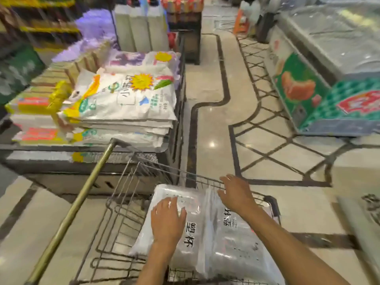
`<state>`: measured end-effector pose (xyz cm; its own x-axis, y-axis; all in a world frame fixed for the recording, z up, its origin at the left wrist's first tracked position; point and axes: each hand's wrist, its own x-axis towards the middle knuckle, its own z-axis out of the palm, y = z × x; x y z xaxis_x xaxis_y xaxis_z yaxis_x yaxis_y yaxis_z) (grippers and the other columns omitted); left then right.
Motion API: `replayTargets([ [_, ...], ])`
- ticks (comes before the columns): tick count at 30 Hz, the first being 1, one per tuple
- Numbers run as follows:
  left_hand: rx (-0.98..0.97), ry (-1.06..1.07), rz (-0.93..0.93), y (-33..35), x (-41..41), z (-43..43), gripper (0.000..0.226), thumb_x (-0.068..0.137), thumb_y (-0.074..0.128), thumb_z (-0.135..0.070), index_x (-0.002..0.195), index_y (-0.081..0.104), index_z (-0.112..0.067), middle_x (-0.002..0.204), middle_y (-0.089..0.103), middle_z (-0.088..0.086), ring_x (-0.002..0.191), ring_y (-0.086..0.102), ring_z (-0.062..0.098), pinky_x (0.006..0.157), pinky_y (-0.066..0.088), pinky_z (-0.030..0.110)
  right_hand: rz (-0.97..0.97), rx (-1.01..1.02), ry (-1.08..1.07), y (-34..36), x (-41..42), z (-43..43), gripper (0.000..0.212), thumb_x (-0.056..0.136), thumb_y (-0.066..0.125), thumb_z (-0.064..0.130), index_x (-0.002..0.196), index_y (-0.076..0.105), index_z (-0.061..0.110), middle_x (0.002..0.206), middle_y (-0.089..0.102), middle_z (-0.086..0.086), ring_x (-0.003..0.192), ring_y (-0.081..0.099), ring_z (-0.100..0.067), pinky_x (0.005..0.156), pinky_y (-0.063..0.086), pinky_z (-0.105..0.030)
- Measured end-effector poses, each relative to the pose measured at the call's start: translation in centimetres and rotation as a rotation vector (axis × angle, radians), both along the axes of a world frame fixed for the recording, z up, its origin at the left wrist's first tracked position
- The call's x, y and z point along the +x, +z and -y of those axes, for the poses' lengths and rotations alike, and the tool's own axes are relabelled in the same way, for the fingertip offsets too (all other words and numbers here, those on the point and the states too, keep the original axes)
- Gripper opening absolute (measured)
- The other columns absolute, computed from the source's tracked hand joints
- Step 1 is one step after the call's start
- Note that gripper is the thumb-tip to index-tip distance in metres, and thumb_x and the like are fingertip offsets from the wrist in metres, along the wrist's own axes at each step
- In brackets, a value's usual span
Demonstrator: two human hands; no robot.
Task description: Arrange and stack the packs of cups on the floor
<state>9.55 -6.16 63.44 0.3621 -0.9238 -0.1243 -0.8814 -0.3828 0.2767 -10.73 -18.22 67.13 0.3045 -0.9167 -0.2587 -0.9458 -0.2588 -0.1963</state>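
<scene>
The left hand (167, 220) lies with straight, spread fingers (181, 212) flat on a glossy clear-plastic pack (176, 229) printed with black characters, while the right hand (236, 194), fingers loosely extended and gripping nothing, rests on the top edge of a second such pack (232, 245) just beside it. Both packs lie in a thin-wired metal cart (123, 202), its near end cut off below. Beyond the fingers, crinkled woven sacks (127, 99) sit stacked, the shelving behind them blurred.
</scene>
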Motion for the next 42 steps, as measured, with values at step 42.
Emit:
replayTargets([
  [42, 0.234, -2.069, 0.246, -6.4, -50.0, -46.9, 0.061, 0.103, 0.037, -0.049, 0.157, 0.031, -0.023, 0.155, 0.045, -0.001, 0.139, 0.044, 0.018, 0.113, 0.034, 0.034, 0.245, 0.214, -2.145, -8.7, -26.2, -83.6, 0.063, 0.094, 0.037, 0.048, 0.150, 0.042, 0.018, 0.148, 0.050, -0.009, 0.128, 0.055, -0.029, 0.106, 0.040, -0.037],
])
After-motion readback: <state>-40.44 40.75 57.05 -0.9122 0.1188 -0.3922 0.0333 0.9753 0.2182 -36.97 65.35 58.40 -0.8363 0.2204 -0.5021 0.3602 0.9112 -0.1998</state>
